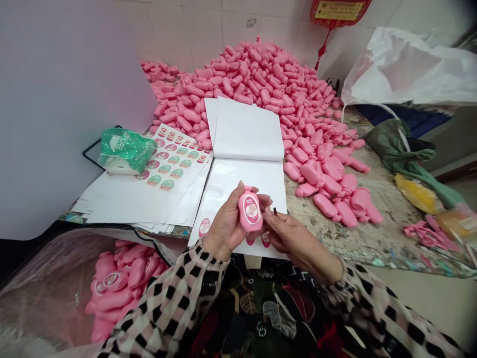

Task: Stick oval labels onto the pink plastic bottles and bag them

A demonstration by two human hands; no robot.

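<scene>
Upright in my left hand (227,223) is a small pink plastic bottle (251,215), its oval label facing up at me. Thumb and fingers wrap its left side and back. My right hand (285,228) is closed beside the bottle's right edge, its fingertips at or very near it. A short dark piece (275,211) pokes out from the pinched fingers; its kind cannot be made out. Beneath both hands lies a white sticker sheet (246,174) with a few oval pink labels (204,227) along its near end, partly hidden by the hands.
Pink bottles (257,74) are heaped against the wall, spilling rightward. Printed label sheets (175,159) lie left under a green tissue pack (126,149). Labelled bottles (114,281) fill a clear bag (44,293) below the left table edge. A white plastic bag (410,69) sits back right.
</scene>
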